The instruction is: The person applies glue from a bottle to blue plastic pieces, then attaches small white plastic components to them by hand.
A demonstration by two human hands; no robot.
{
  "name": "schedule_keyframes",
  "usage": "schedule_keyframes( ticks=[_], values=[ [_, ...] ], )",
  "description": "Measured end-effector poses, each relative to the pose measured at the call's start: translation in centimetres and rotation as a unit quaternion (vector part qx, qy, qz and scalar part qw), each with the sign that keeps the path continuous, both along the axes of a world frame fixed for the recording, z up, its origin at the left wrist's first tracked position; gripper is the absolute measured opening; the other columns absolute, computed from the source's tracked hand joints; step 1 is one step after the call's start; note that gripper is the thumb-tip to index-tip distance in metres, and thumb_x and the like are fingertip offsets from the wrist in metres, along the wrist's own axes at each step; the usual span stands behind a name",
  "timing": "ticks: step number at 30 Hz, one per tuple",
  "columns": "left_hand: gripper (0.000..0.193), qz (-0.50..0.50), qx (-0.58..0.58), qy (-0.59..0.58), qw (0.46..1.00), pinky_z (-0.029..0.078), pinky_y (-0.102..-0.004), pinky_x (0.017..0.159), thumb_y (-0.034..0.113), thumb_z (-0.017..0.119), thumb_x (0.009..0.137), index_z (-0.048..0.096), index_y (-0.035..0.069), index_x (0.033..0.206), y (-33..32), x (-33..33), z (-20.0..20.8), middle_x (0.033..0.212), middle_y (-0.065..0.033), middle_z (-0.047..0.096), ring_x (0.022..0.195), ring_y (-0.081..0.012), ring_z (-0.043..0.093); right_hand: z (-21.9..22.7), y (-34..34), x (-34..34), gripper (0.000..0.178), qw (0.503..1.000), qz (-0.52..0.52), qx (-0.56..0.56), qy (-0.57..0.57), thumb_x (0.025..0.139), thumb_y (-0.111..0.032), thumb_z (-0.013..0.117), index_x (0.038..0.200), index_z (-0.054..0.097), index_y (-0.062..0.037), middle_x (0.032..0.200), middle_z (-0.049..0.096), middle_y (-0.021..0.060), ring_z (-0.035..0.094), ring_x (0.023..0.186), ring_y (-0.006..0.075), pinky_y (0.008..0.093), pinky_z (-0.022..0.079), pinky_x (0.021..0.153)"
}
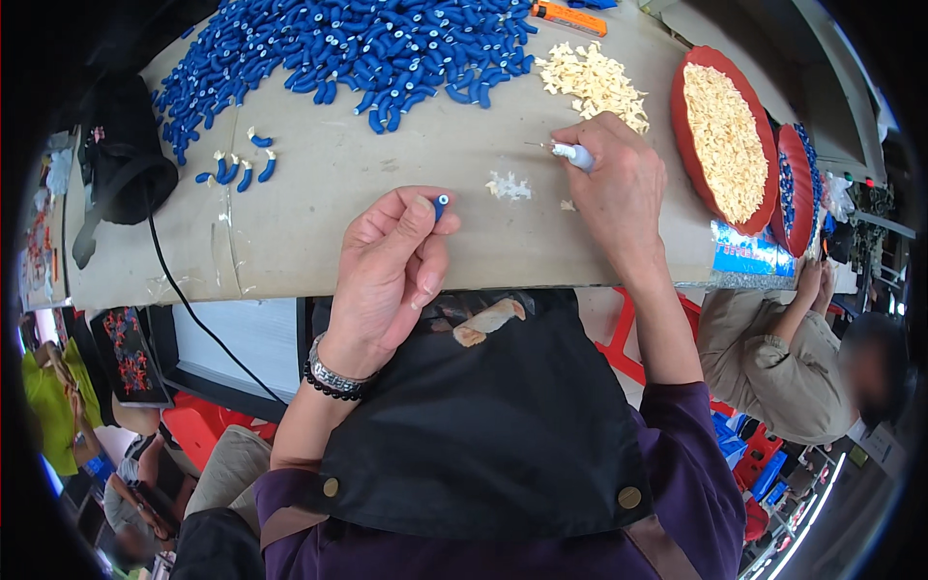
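One blue piece (440, 209) sits pinched in the left hand (391, 249), left of the white smear (510, 188), the right hand (622, 184) gripping a needle-tipped bottle (578, 158) right of it, likely for gluing, needing careful aim next.

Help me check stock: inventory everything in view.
Flat worktable: one, grey-beige, upper half
Small curved pieces: countless, blue, far side
Cream-tipped curved pieces: about six, blue, left
Scalloped trays: two, red, right
Small flakes: countless, cream, pile and left tray
Residue patch: one, white, centre
Long object: one, orange, far edge
Hooded object: one, black, far left
Plastic stools: at least two, red, near side
Other people: at least three, varied clothing, edges
Cloth apron: one, black, wearer's front
Bracelets: two, silver and black, left wrist
Left hand: one, centre, holding a small blue piece
Right hand: one, right, holding a slim white applicator
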State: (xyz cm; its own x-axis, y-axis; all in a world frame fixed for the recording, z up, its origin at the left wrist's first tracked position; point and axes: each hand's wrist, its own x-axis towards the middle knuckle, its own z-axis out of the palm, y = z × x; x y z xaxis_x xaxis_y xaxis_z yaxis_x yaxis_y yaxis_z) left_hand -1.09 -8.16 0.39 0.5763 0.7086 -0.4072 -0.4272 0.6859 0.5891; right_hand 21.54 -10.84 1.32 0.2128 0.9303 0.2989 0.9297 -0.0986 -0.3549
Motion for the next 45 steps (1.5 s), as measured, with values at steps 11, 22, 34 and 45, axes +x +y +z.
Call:
schedule_keyframes(
  ticks=[11,22,34,45],
  values=[
    [0.022,0.001,-0.004,-0.004,1.000,0.032,-0.0185,0.038,0.022,0.055,0.095,0.059,0.001,0.101,0.1,-0.1,-0.1,0.085,-0.0065,0.064,0.047,-0.0055,0.046,-0.2,-0.8,-0.6,0.015,1.000,0.008,-0.006,-0.003,0.068,0.004,0.064,0.079,0.061,-0.0057,0.080,0.056,0.0076,0.059,0.074,0.0273,0.0390,0.046,0.062],
    [0.021,-0.003,0.005,-0.012,1.000,0.031,-0.0176,0.039,0.021,0.053,0.096,0.059,0.002,0.101,0.0,0.0,-0.2,0.087,-0.0060,0.063,0.048,-0.0045,0.044,1.2,-0.7,-3.8,0.011,0.884,0.025,0.011,0.468,0.076,0.001,0.070,0.081,0.061,-0.0023,0.081,0.064,0.0015,0.060,0.073,0.0091,0.0233,0.047,0.065],
    [0.019,0.015,0.044,-0.004,0.999,0.031,-0.0176,0.039,0.019,0.051,0.097,0.057,0.002,0.101,-0.4,0.3,-0.6,0.087,-0.0050,0.062,0.048,-0.0044,0.044,1.2,-0.6,-5.4,0.012,0.744,0.028,-0.083,0.662,0.074,0.003,0.072,0.084,0.066,-0.0011,0.075,0.063,0.0015,0.056,0.068,0.0070,0.0207,0.046,0.062],
    [0.017,0.023,0.094,0.033,0.995,0.031,-0.0178,0.039,0.016,0.052,0.097,0.056,0.000,0.100,-0.5,0.3,-1.0,0.085,-0.0054,0.061,0.048,-0.0048,0.046,1.4,-0.2,-5.5,0.011,0.707,0.027,-0.139,0.692,0.076,0.000,0.072,0.083,0.064,-0.0010,0.072,0.063,0.0037,0.055,0.062,0.0085,0.0214,0.045,0.057]
  ],
)
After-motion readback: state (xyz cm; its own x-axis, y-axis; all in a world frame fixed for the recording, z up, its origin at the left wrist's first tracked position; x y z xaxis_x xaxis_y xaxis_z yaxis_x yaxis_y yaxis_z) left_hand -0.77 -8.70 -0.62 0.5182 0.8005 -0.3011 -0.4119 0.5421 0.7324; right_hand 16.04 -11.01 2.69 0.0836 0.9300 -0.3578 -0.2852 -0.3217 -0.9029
